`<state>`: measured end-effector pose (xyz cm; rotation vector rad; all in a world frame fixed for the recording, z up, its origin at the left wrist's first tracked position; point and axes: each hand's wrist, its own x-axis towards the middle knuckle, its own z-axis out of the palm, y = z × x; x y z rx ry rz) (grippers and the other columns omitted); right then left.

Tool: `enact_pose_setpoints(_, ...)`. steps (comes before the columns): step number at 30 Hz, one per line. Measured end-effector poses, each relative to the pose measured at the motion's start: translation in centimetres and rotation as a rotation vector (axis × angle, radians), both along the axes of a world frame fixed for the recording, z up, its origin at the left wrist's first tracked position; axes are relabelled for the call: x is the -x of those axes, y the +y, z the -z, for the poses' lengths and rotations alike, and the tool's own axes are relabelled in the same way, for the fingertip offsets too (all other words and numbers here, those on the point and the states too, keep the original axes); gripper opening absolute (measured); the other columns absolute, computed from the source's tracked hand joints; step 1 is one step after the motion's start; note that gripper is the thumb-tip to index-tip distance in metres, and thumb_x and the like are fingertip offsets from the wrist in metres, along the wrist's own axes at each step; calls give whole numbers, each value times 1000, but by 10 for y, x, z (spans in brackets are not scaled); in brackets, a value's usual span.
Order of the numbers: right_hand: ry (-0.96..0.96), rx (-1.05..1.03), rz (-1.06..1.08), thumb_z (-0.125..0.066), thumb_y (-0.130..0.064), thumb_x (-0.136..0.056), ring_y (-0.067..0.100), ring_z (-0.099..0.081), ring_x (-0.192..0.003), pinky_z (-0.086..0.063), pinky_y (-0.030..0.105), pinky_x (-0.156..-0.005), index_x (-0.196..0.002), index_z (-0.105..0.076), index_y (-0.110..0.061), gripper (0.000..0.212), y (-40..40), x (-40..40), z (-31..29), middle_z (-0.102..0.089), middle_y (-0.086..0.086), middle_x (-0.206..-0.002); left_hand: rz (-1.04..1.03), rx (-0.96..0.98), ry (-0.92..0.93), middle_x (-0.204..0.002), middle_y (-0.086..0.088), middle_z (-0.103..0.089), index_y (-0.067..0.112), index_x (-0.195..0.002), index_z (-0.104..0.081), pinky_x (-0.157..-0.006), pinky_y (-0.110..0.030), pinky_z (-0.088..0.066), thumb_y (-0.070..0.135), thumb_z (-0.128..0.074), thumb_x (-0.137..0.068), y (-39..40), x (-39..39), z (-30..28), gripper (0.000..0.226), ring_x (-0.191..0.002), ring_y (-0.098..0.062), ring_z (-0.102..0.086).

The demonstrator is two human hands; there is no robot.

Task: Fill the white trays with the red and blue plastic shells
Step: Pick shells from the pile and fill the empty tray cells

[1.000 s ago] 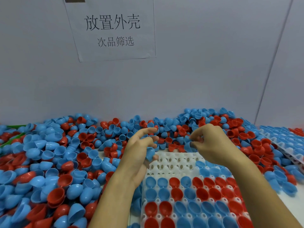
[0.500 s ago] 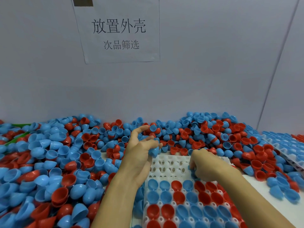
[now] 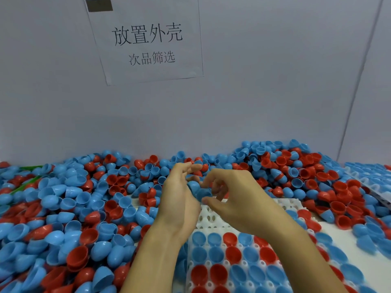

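Both hands, left hand (image 3: pixel 179 199) and right hand (image 3: pixel 234 199), pinch light, thin, slippery-looking blue shells (image 3: pixel 200 190) between them, probably best gripped at the rims.

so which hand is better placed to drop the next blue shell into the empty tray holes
Right. The right hand pinches the blue shell directly above the white tray's empty holes; the left hand only cups it from the side.

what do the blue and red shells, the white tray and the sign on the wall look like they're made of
Blue shells and red shells: thin moulded plastic, smooth and semi-glossy, with soft highlights on the curves. White tray: probably moulded plastic too, duller, pierced with regular holes. Sign: likely plain matte paper, printed black, slightly curling at one lower corner.
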<state>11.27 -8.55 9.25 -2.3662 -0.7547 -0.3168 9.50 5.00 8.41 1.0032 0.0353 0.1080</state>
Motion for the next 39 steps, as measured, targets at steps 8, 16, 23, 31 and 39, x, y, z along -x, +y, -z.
enact_pose_setpoints(8, 24, -283, 213, -68, -19, -88, -1, -64, -64, -50, 11, -54, -75, -66, -21, 14, -13, -9, -2, -67, -7, -64, 55, -91, -86, -121, -22, -68, 5, -125, -59, -85, -37, -61, -9, -51, -97, -7, -4, 6, 32, -103, -29, -72)
enact_pose_setpoints(16, -38, -250, 101, -71, -12, -87, -6, -62, -78, -47, 4, -65, -97, -57, -33, 27, -17, -6, -6, -65, -12, -75, -37, -208, -112, -104, -12, -77, 11, -117, -68, -75, -28, -60, 4, -65, -93, -8, -7, 11, 25, -95, -24, -75)
enact_pose_setpoints(23, -127, -131, 94, -70, -4, -85, -2, -57, -82, -42, 3, -68, -97, -77, -16, 18, -18, -9, -5, -59, -16, -73, 21, -361, -92, -99, -3, -78, 13, -117, -69, -82, -32, -59, 14, -68, -92, -3, -6, 12, 24, -94, -18, -75)
enact_pose_setpoints(31, 43, 101, 264, -69, -6, -88, 23, -47, -51, -47, 23, -50, -78, -68, 4, 14, -42, -29, 11, -61, 16, -66, -126, -318, 25, -106, -3, -76, 22, -106, -73, -71, -28, -57, 20, -67, -96, 9, -8, 10, 12, -92, -19, -72)
enact_pose_setpoints(39, 248, 633, 276, -60, -1, -85, 24, -58, -77, -52, 35, -65, -74, -51, -16, 20, -22, -45, 34, -54, 3, -85, -194, -309, 52, -103, -8, -75, 19, -100, -73, -62, -24, -56, 12, -64, -95, 16, -5, 4, 12, -81, -15, -68)
